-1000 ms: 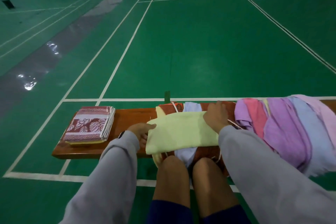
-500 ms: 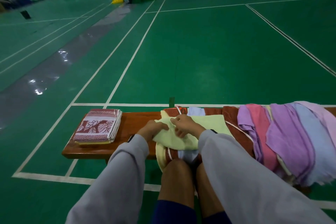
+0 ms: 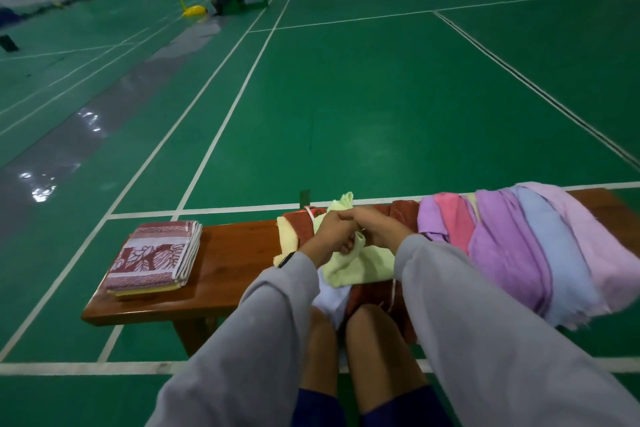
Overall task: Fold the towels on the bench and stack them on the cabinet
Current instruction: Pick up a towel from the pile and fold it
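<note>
Low in the middle of the frame both hands meet over the bench (image 3: pixel 239 253) — the left hand (image 3: pixel 330 236) and right hand (image 3: pixel 375 227) each clench the bunched pale-yellow towel (image 3: pixel 363 263), lifting it slightly. A folded red-patterned towel (image 3: pixel 156 255) sits lower left; loose purple and pink towels (image 3: pixel 512 246) drape at right.

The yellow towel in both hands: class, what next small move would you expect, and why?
Probably lay it down and smooth the fold flat: the left hand and right hand grip the yellow towel bunched over the bench, unlike the flat folded stack at its left end.
</note>
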